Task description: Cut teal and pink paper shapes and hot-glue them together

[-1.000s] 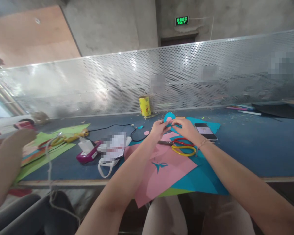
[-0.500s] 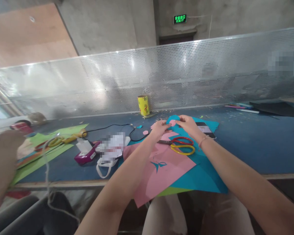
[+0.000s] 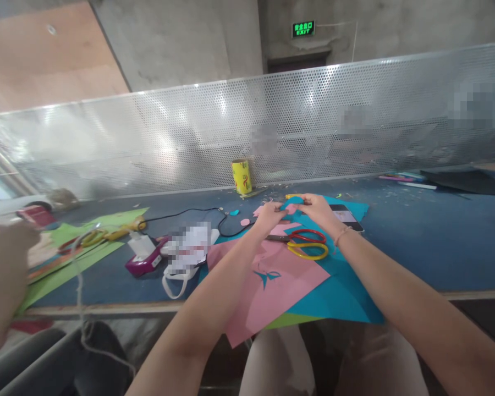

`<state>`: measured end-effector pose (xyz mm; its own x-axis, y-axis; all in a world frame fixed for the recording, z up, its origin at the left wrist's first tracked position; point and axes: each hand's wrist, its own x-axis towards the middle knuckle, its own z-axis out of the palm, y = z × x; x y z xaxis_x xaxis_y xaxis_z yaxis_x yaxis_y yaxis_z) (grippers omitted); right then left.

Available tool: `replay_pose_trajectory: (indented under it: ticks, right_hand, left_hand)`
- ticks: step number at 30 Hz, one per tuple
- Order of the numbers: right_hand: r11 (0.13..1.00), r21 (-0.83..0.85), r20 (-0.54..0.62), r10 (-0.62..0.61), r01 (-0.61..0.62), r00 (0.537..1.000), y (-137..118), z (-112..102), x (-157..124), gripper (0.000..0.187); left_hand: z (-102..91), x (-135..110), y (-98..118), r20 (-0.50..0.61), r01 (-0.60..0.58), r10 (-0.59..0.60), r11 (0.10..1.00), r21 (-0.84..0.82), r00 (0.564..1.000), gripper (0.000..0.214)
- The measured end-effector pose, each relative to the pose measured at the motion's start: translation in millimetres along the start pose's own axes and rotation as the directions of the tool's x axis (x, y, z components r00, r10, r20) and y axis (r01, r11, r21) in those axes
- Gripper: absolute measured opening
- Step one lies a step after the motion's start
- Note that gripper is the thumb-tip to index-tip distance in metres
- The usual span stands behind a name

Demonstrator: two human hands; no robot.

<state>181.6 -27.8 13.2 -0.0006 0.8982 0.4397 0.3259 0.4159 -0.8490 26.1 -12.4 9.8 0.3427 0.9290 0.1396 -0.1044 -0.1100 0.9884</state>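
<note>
My left hand (image 3: pixel 272 214) and my right hand (image 3: pixel 314 208) are both closed, pinching a small blue paper cutout (image 3: pixel 293 201) between them. A pink paper circle (image 3: pixel 291 209) lies against its near side. Just below the hands are scissors (image 3: pixel 299 242) with one red and one yellow handle loop. They rest on pink paper (image 3: pixel 268 302) over blue paper (image 3: pixel 346 297), where blue scraps (image 3: pixel 266 278) lie too. Beside my right wrist is a phone (image 3: pixel 346 217), partly hidden by the wrist.
A yellow can-like container (image 3: pixel 242 177) stands by the perforated metal screen (image 3: pixel 181 137). To the left are a purple power strip (image 3: pixel 143 265), a white strapped item (image 3: pixel 190 256) and green paper (image 3: pixel 82 264). Another person's arm (image 3: pixel 4 280) reaches in at far left. Pens (image 3: pixel 412 179) lie at back right.
The blue cutout has tilted and shows a lower, narrower shape between my fingers. A yellow object behind it has come into sight. My arms have barely moved.
</note>
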Motion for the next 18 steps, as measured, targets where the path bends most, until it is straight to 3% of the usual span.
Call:
replay_pose_trajectory:
  ticks: [8, 18]
  right_hand:
    - [0.997, 0.057, 0.015, 0.058, -0.058, 0.998, 1.7, -0.2, 0.4, 0.026]
    - [0.996, 0.064, 0.025, 0.056, -0.057, 0.998, -1.2, -2.1, -0.6, 0.026]
  left_hand:
    - [-0.7, -2.1, 4.8, -0.024, 0.137, -0.148, 0.959, -0.249, 0.989, 0.005]
    - [-4.3, -2.4, -0.3, 0.043, 0.107, -0.103, 0.988, -0.107, 0.994, 0.010]
